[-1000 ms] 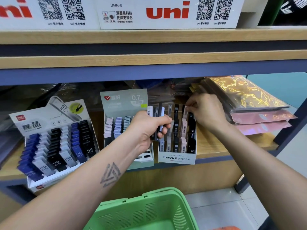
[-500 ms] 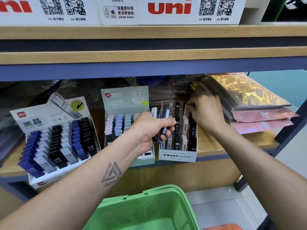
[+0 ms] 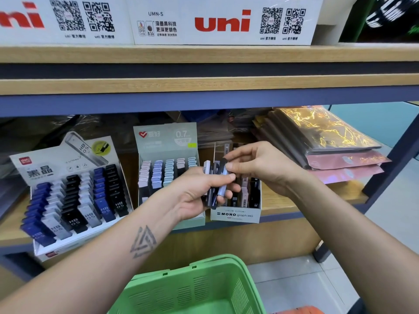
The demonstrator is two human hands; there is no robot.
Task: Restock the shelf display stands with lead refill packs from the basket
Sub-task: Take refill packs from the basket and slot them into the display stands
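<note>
Head view: my left hand (image 3: 199,191) clasps a bundle of lead refill packs (image 3: 215,186), long axes near upright. My right hand (image 3: 260,168) pinches one pack's top, directly above the MONO stand (image 3: 235,215) near the shelf's front edge.

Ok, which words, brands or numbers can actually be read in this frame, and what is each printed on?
"uni", "UMN-S": white box on the top shelf.
"uni", partly cut off: second white box, to its left.
"HB 0.5": packs in the left display stand.
"0.7": header of the middle stand.
"MONO graph MG": front of the right stand.
Chinese print, QR captions, barcodes: too small.
</note>
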